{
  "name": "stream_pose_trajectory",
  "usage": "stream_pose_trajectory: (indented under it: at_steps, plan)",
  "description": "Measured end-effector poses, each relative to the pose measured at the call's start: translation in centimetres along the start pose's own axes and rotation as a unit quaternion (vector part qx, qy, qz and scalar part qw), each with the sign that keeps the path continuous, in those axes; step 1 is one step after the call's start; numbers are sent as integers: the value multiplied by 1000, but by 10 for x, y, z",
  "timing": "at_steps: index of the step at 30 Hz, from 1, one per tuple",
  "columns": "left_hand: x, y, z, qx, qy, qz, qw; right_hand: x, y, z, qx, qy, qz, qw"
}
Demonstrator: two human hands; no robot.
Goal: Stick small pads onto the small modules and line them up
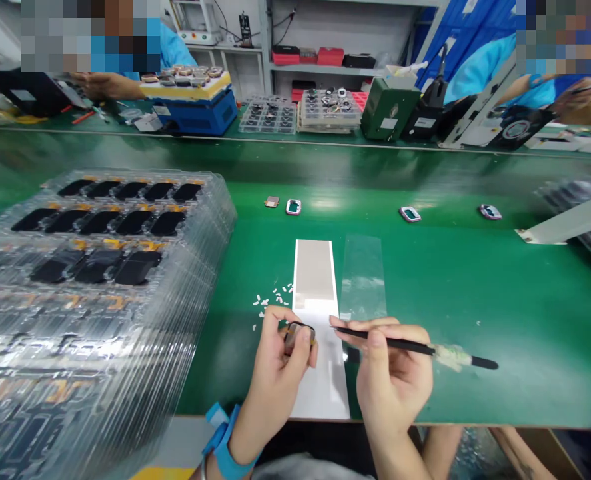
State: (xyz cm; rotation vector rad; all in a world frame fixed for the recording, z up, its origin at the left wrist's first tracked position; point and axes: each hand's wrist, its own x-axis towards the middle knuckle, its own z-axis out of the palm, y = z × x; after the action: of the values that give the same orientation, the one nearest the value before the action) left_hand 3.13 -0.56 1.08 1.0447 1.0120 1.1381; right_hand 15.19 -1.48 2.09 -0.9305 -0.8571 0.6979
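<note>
My left hand [278,363] is closed around a small display panel [291,337], dark-edged with a rounded corner; my fingers hide part of it. In my right hand [395,370] is a pair of black tweezers [410,345], its tip pointing left toward the panel but apart from it. Tape is wrapped around the rear part of the tweezers. Both hands are over or beside a white sheet [320,390] with a greyish-beige strip of adhesive film [315,267] on its far half. Small white scraps [278,298] lie left of the sheet.
At left rises a tall stack of clear trays [195,293] holding black panels [145,267]. A clear film [364,273] lies right of the sheet. Small square parts [294,207] sit farther back on the green table [475,300]. Other people work across the bench, near a blue box [195,113].
</note>
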Motion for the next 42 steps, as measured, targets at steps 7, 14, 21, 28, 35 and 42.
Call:
stream_pose_trajectory:
  at_steps: [7,14,21,28,35,42]
  plan:
    - [-3,4,-7,72,18,32,997,-1,7,9,-10,3,-2,1000]
    - [1,10,-5,75,13,57,995,2,19,4,-124,21,-42,991]
    - [2,4,-4,68,-23,100,992,5,15,3,-109,37,-46,992]
    - [-2,0,-5,95,-24,100,990,14,5,-21,-34,52,53,997]
    - [-16,6,-8,264,-174,64,947,6,-2,-68,-167,1,99,981]
    - [-12,-1,1,368,-232,116,893,-16,4,-84,-276,-11,109,955]
